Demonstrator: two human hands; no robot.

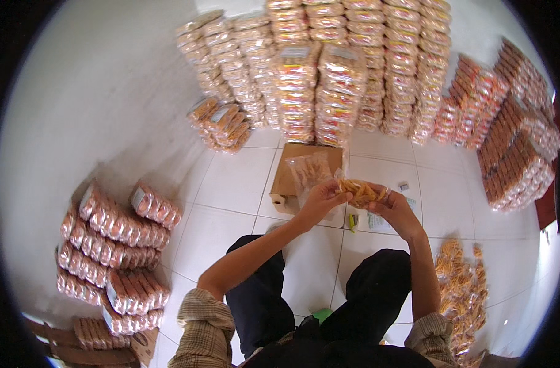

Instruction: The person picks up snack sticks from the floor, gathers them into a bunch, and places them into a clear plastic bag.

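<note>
Between my two hands is a small clear plastic bag of yellow-brown stick snacks (360, 192), held up in front of my knees. My left hand (325, 197) grips its left end, thumb on the front. Around its right end close the fingers of my right hand (392, 207). Below and left of the bag, a larger clear plastic bag (307, 172) lies over a cardboard box (284, 181), partly hidden by my left hand. A yellow-green stapler (353, 222) and a printed sheet (378, 221) rest on the floor under my hands.
Tall stacks of packed snacks (298, 92) stand behind the box. More packs are piled at left (119, 230) and right (514, 161). Loose small snack bags (459, 290) lie by my right arm. A small box (403, 186) sits on the tiled floor (229, 179).
</note>
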